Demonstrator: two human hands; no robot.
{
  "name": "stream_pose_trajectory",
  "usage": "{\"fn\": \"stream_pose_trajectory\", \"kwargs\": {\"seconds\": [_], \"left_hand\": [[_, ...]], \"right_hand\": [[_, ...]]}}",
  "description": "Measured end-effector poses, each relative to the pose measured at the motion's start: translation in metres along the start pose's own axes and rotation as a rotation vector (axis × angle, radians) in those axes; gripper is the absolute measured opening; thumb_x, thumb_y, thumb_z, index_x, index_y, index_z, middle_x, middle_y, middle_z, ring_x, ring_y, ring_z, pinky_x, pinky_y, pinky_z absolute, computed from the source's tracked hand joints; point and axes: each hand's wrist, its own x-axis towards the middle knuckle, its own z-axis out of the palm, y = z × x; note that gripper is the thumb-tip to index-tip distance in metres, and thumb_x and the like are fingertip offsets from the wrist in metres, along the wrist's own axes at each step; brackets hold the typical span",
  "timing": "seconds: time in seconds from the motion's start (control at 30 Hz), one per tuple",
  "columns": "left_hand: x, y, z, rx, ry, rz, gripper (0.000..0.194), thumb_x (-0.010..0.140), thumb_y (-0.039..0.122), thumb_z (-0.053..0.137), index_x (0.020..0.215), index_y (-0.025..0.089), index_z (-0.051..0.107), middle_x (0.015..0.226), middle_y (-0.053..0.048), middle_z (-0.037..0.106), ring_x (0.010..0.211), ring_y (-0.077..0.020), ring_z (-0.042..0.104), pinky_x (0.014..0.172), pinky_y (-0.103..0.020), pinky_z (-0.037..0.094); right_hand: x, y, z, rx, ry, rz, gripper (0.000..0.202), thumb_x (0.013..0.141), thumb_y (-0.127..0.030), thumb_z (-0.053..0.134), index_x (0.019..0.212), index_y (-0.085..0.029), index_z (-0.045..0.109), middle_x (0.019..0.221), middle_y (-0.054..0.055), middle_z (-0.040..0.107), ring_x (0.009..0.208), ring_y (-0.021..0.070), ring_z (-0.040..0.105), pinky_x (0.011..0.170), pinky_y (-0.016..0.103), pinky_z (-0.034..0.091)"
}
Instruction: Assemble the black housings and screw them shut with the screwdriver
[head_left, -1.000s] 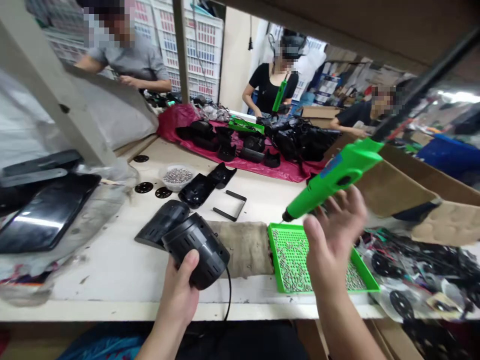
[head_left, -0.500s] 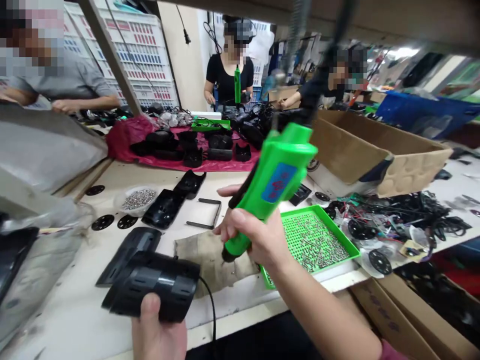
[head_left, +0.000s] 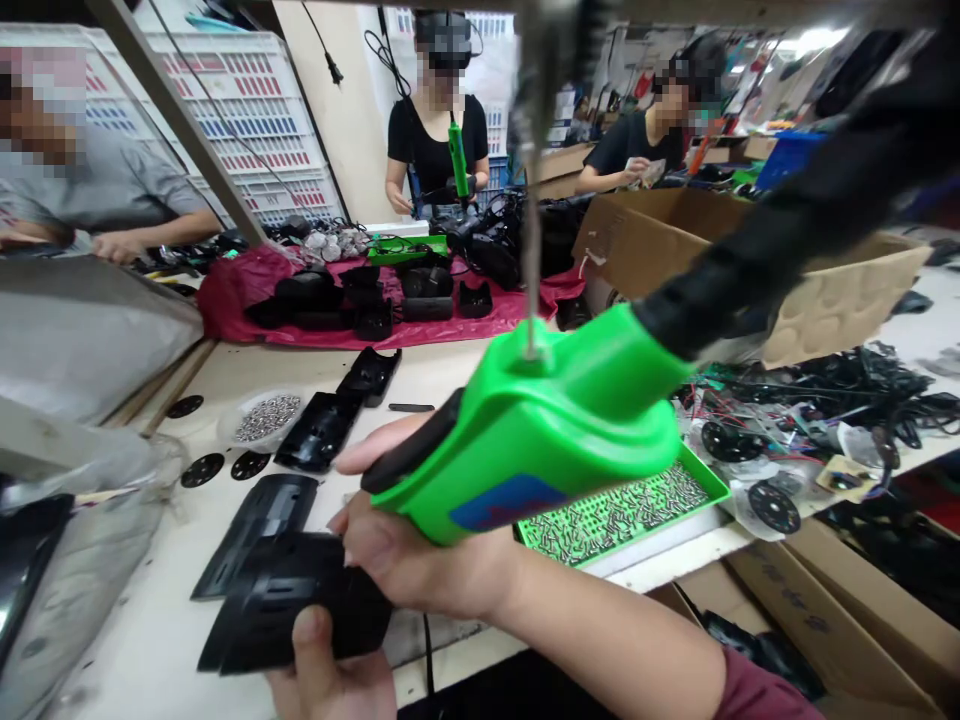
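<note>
My left hand (head_left: 330,665) holds a black plastic housing (head_left: 259,610), thumb pressed on its near side. My right hand (head_left: 427,565) is wrapped round a green electric screwdriver (head_left: 577,425), which hangs from a metal rod and has a thick black cable at its top. The screwdriver's lower end is hidden behind my right hand, close to the housing's right part; whether it touches cannot be seen. A thin black cord (head_left: 429,640) hangs below the housing. Another black shell (head_left: 259,525) lies just behind it.
A green tray (head_left: 721,488) of screws stands right of my right hand. Behind the left hand are a bowl (head_left: 229,428) of small metal parts and black discs (head_left: 202,470). Cardboard boxes (head_left: 637,235) and wires (head_left: 810,400) occupy the right. People work across the bench.
My right hand has moved left and down with the electric screwdriver, to beside the housing. The screwdriver has tilted further over. My left hand still holds the housing, slightly lower.
</note>
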Motion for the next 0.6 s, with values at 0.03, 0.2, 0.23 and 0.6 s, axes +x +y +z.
{"fn": "stream_pose_trajectory", "kwargs": {"seconds": [0.03, 0.2, 0.23, 0.6], "left_hand": [[-0.001, 0.001, 0.003, 0.002, 0.004, 0.006, 0.054, 0.084, 0.040, 0.062, 0.134, 0.045, 0.042, 0.123, 0.010, 0.067, 0.122, -0.0219, 0.056, 0.099, -0.036, 0.048], [-0.003, 0.019, 0.015, -0.110, 0.065, -0.052, 0.039, 0.085, 0.048, 0.057, 0.123, 0.042, 0.056, 0.129, 0.013, 0.063, 0.135, -0.0215, 0.041, 0.107, -0.036, 0.042], [-0.003, 0.023, 0.015, -0.137, 0.073, -0.067, 0.036, 0.086, 0.048, 0.055, 0.121, 0.042, 0.057, 0.131, 0.014, 0.061, 0.138, -0.0208, 0.037, 0.109, -0.035, 0.040], [-0.008, 0.080, 0.019, -0.306, 0.095, 0.227, 0.039, 0.090, 0.056, 0.043, 0.124, 0.043, 0.058, 0.137, 0.020, 0.055, 0.138, -0.0206, 0.036, 0.106, -0.033, 0.044]], "right_hand": [[0.000, 0.001, 0.000, -0.018, -0.006, 0.016, 0.043, 0.057, -0.059, 0.078, 0.064, -0.026, 0.051, 0.055, -0.004, 0.050, 0.051, 0.0128, 0.048, 0.054, 0.031, 0.049], [-0.002, -0.001, -0.002, 0.033, 0.010, -0.001, 0.043, 0.056, -0.053, 0.083, 0.078, -0.025, 0.058, 0.052, -0.008, 0.047, 0.047, 0.0105, 0.044, 0.059, 0.031, 0.052], [-0.003, -0.002, -0.004, 0.067, 0.020, -0.031, 0.046, 0.056, -0.053, 0.083, 0.084, -0.025, 0.059, 0.053, -0.009, 0.048, 0.048, 0.0109, 0.046, 0.063, 0.033, 0.053], [-0.040, 0.022, -0.039, -0.602, 0.436, -0.759, 0.056, 0.082, -0.032, 0.066, 0.133, -0.036, 0.043, 0.123, 0.006, 0.049, 0.120, 0.0263, 0.050, 0.104, 0.047, 0.043]]}}
